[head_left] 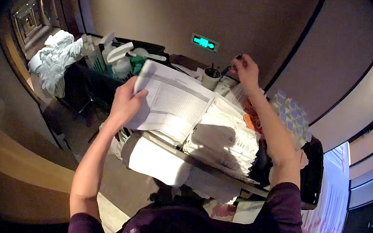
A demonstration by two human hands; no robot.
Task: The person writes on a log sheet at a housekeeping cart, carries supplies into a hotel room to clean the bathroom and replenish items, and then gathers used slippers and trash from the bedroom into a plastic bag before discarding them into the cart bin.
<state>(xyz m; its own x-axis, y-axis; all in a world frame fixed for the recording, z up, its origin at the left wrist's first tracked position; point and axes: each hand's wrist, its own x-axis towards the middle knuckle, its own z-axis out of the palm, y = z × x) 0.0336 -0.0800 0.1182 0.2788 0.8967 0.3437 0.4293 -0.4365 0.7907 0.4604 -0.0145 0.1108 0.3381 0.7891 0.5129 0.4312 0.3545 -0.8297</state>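
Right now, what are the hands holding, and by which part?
Left hand: printed paper, by the left edge. Right hand: dark pen, near its upper end.

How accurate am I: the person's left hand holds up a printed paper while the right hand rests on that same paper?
Not quite: the right hand isn't on the printed paper. The head view shows it raised apart from it, near the cup, holding a slim dark object. The left hand does hold up the paper.
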